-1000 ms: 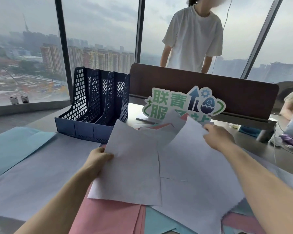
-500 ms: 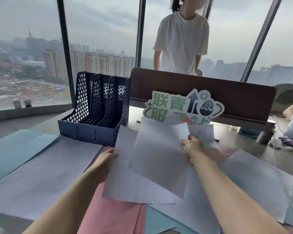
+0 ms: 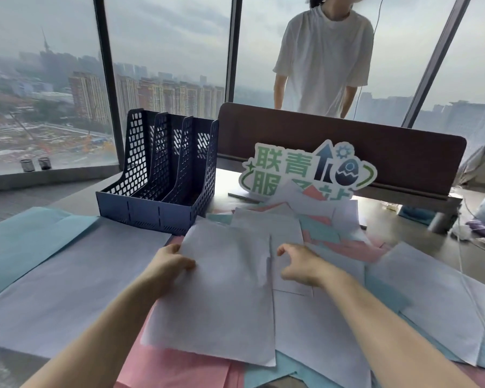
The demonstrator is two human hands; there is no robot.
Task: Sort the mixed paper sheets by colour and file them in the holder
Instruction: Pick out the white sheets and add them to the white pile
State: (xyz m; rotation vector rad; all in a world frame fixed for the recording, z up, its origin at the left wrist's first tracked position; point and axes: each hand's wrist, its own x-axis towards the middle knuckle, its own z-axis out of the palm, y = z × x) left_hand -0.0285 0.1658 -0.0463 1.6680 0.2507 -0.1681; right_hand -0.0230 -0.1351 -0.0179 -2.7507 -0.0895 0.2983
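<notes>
White, pink and light blue paper sheets lie mixed over the desk. My left hand [image 3: 170,264] grips the left edge of a white sheet [image 3: 221,298] that lies on top of other white sheets in front of me. My right hand [image 3: 301,265] hovers just over the right part of these white sheets, fingers loosely curled, thumb apart, holding nothing. Pink sheets [image 3: 177,368] show beneath the white ones. The dark blue file holder [image 3: 151,211] with three slots stands behind my left hand, its slots empty.
A light blue sheet [image 3: 25,242] and a large white sheet [image 3: 67,284] lie on the left. A mixed pile [image 3: 328,228] lies before a green sign [image 3: 305,169]. A brown partition [image 3: 347,135] runs behind, where a person [image 3: 322,63] stands. Clutter sits at the right edge.
My right hand carried a white sheet leftward onto the sheet held by my left hand, then let go. My left hand kept its grip.
</notes>
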